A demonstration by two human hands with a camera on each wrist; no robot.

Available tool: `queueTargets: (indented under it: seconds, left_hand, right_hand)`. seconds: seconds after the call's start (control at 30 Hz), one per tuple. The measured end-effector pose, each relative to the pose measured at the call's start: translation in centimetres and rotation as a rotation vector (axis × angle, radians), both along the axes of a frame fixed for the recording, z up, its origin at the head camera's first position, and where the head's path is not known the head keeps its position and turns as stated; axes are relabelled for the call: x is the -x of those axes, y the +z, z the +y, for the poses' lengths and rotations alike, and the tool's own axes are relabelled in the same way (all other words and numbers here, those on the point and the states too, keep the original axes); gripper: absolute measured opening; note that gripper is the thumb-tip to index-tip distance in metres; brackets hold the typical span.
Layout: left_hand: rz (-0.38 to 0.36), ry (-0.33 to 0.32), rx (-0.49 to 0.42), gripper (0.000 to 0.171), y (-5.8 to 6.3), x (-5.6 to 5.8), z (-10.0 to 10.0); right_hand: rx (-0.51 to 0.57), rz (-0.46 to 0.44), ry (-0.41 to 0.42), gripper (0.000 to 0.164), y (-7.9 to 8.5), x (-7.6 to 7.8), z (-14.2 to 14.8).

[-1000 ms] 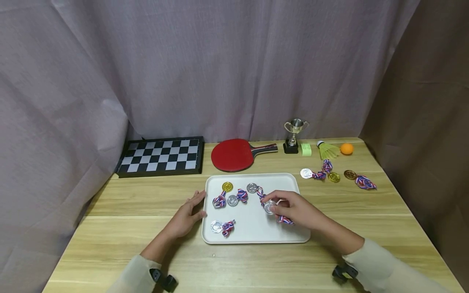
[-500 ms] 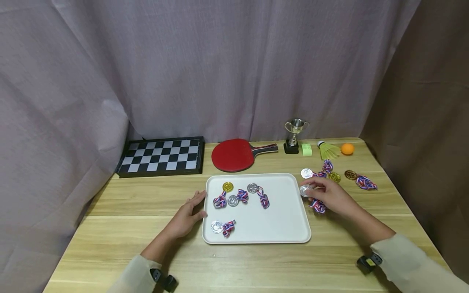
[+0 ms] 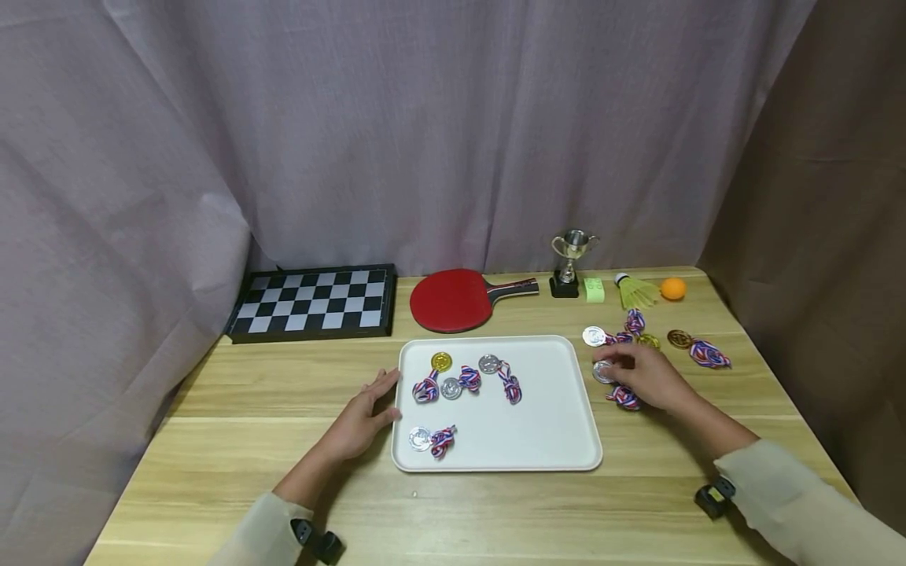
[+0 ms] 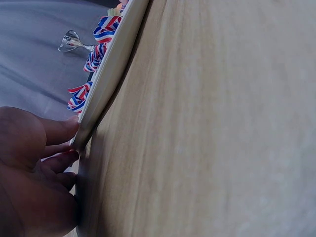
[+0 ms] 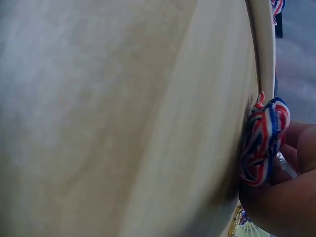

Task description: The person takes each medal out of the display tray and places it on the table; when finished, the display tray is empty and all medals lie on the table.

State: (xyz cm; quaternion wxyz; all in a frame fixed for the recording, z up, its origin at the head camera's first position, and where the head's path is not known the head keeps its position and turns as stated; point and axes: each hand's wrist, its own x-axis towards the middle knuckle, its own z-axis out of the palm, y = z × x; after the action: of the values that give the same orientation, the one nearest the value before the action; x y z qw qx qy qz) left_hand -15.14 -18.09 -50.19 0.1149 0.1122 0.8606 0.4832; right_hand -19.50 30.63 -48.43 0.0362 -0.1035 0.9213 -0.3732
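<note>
My right hand [image 3: 646, 376] pinches a silver medal [image 3: 602, 372] low over the table, just right of the white tray [image 3: 538, 440]. The medal's bundled red, white and blue ribbon [image 5: 265, 140] hangs by the fingers in the right wrist view; part of the disc is hidden there. At the tray's left edge, my left hand [image 3: 362, 415] rests with extended fingers, its thumb [image 4: 61, 131] touching the rim. On the tray lie a gold medal [image 3: 441, 362] and three silver ones: upper middle [image 3: 489, 363], centre left [image 3: 451, 388] and lower left [image 3: 420, 439].
Just behind my right hand lie another silver medal [image 3: 594, 336] and a partly covered gold medal [image 3: 648, 341], with a bronze medal [image 3: 679, 339] farther right. Along the back stand a chessboard [image 3: 314, 303], red table tennis bat [image 3: 451, 301], trophy [image 3: 569, 259], green block [image 3: 594, 290], shuttlecock [image 3: 635, 291] and orange ball [image 3: 673, 288].
My right hand has carried the silver medal from over the tray's right half out past its right edge and down toward the table. The left hand has stayed at the tray.
</note>
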Motion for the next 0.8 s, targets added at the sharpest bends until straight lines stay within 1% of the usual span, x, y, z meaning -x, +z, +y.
queueTargets:
  seconds: [0.2, 0.63, 0.8]
  left_hand:
    - [-0.001, 0.001, -0.001, 0.067, 0.02, 0.00, 0.02]
    - [-0.004, 0.001, -0.008, 0.067, 0.27, -0.08, 0.08]
    - [-0.004, -0.001, -0.011, 0.067, 0.26, -0.09, 0.06]
  right_hand:
    - [-0.029, 0.038, -0.004, 0.023, -0.27, -0.07, -0.17]
    - [-0.046, 0.060, -0.005, 0.024, -0.27, -0.30, -0.15]
    - [-0.050, 0.051, -0.009, 0.026, 0.10, -0.38, -0.11]
